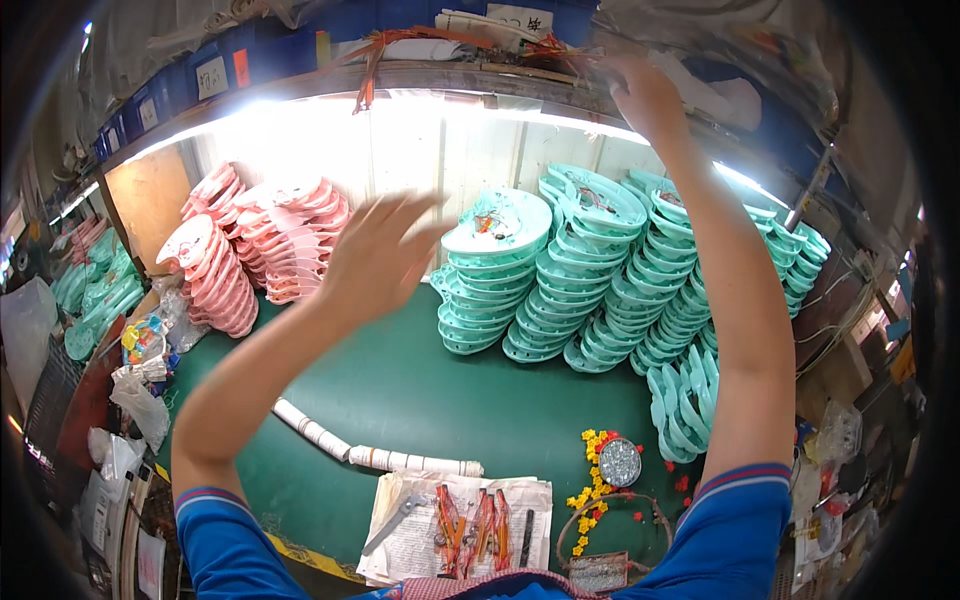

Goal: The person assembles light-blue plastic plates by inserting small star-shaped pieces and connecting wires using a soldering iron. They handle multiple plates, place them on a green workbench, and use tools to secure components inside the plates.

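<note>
Head view. The left hand [380, 255] is raised in front of the worker, released, its fingers parted and pointing up and to the right. The right hand [645, 95] is lifted higher and farther forward, at the edge of a wooden shelf [480, 78]. Blur and clutter surround its fingertips, so whether they are closed on something cannot be told. The orange-red wires [555, 52], a loose tangle, lie on the shelf just to the left of the right hand; one strand group hangs over the shelf edge, above the left hand. Blue bins [215, 75] line the shelf farther to the left of both hands.

Below the right hand and forearm stand leaning stacks of teal shells [490, 290], the leftmost of them just right of the left hand's fingertips. Stacks of pink shells [215, 275] stand to the left of the left hand. Both groups rest on a green table [560, 410]. Nearer the body than the left hand, a segmented white roll [410, 461] lies above a pad of printed sheets [395, 565], which bears wire bundles [450, 530] and a grey metal tool [393, 526]. Well below the right hand, yellow flower-shaped pieces [585, 500] lie beside a round container [620, 462] of silvery contents.
</note>
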Available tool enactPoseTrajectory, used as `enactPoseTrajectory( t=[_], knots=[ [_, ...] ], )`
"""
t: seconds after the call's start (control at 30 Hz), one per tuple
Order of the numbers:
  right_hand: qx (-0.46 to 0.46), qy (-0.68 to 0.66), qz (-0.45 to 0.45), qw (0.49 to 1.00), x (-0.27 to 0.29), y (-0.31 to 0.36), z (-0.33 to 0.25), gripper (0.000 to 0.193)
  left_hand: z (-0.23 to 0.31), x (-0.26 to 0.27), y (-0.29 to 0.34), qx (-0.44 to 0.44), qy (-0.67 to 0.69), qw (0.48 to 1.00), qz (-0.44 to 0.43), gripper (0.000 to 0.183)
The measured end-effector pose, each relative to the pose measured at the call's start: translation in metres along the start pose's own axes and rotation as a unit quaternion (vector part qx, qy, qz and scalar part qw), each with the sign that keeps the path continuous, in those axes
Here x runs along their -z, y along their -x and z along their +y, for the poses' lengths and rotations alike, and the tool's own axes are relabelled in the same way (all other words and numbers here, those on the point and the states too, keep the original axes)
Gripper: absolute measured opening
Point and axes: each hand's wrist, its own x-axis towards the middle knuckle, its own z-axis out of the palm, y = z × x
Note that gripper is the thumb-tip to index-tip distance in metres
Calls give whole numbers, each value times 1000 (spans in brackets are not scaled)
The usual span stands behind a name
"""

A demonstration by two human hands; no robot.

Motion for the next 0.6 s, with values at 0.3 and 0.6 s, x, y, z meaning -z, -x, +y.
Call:
enactPoseTrajectory(
  t=[0.3, 0.6],
  knots=[
    [75, 34, -3, 997, -33, -51, 19, 28, -60, -100, -223, -7, -193, 968, 159, 28],
    [5, -50, 96, 994, -42, -47, 42, 26, -111, -117, -279, 90, -56, 989, 106, 18]
  ],
)
